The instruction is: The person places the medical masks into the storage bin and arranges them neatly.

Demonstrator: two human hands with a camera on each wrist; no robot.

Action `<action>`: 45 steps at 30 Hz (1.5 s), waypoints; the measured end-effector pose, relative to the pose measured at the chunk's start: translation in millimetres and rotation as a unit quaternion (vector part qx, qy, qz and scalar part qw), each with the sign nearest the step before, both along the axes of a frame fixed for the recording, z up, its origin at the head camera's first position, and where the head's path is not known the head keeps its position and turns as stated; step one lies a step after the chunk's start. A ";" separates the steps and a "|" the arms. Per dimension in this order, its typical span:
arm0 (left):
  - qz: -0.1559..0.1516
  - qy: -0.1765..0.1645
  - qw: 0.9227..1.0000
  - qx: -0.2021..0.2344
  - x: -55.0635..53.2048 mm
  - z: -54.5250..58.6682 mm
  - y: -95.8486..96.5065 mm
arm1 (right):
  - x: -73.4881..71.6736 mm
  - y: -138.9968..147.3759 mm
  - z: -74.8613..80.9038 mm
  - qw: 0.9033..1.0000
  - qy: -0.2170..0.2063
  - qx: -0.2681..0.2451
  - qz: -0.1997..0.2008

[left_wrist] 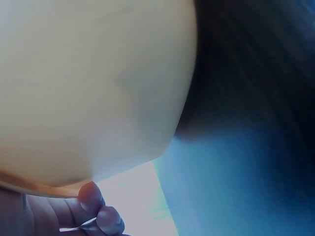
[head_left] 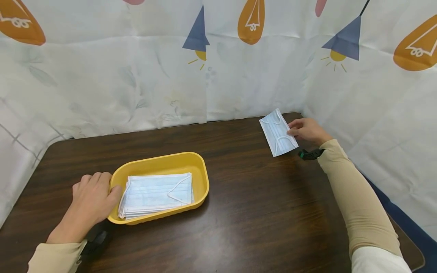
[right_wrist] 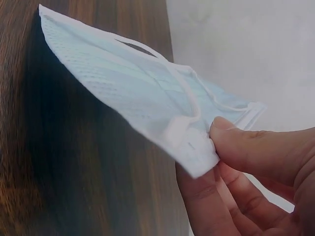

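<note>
At the left of the head view my left hand (head_left: 91, 199) grips the left rim of a yellow plastic basket (head_left: 167, 162). The basket's pale wall (left_wrist: 83, 83) fills much of the left wrist view, with fingertips (left_wrist: 91, 197) at its rim. A stack of light blue face masks (head_left: 155, 192) with white ear loops lies inside. Far to the right, my right hand (head_left: 308, 131) pinches one face mask (head_left: 275, 132) by a corner. In the right wrist view this mask (right_wrist: 118, 83) slants from thumb and fingers toward the tabletop; whether its far edge touches is unclear.
The dark wooden table (head_left: 232, 212) bears the basket. A white patterned curtain (head_left: 136, 76) hangs along its back edge and on the right side. Black bands sit on both wrists.
</note>
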State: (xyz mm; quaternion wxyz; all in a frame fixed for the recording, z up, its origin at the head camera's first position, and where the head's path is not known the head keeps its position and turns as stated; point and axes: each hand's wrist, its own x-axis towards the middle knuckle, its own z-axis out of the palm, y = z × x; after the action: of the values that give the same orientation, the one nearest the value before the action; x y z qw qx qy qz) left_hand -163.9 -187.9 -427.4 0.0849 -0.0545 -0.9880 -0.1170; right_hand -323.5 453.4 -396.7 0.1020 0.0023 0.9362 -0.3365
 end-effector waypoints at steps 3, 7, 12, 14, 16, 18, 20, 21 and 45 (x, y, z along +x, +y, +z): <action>0.000 -0.001 1.000 0.001 -0.1 0.4 0.0 | -0.1 -5.6 0.6 1.000 0.005 -0.009 -0.001; 0.001 -0.003 1.000 0.000 0.0 1.1 -0.4 | -0.6 -13.1 1.9 1.000 0.019 -0.011 0.008; 0.003 -0.006 1.000 -0.004 0.6 1.9 -1.3 | -2.0 -22.5 4.2 0.999 0.030 -0.023 0.026; 0.004 -0.007 1.000 -0.003 0.8 2.1 -1.6 | -2.0 -26.8 5.4 0.999 0.032 -0.028 0.034; 0.003 -0.007 1.000 -0.002 1.0 2.3 -1.9 | -1.8 -31.6 6.5 0.998 0.031 -0.031 0.040; 0.002 -0.008 1.000 0.000 1.1 2.5 -2.3 | -1.5 -36.9 7.4 0.998 0.031 -0.033 0.044; 0.001 -0.008 1.000 0.000 1.2 2.6 -2.7 | -1.4 -42.1 8.0 0.998 0.030 -0.037 0.047; 0.001 -0.009 1.000 0.000 1.2 2.8 -2.8 | -1.3 -44.6 8.2 0.998 0.030 -0.038 0.049; 0.003 -0.031 1.000 0.002 1.2 6.6 0.8 | -1.1 -106.9 35.6 0.990 0.022 -0.068 0.125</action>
State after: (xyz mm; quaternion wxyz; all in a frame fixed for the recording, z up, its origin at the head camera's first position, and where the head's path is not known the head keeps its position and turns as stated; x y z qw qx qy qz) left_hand -162.7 -187.1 -420.8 0.0548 -0.0476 -0.9901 -0.1199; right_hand -324.6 346.5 -361.0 0.1231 -0.1293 0.9060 -0.3838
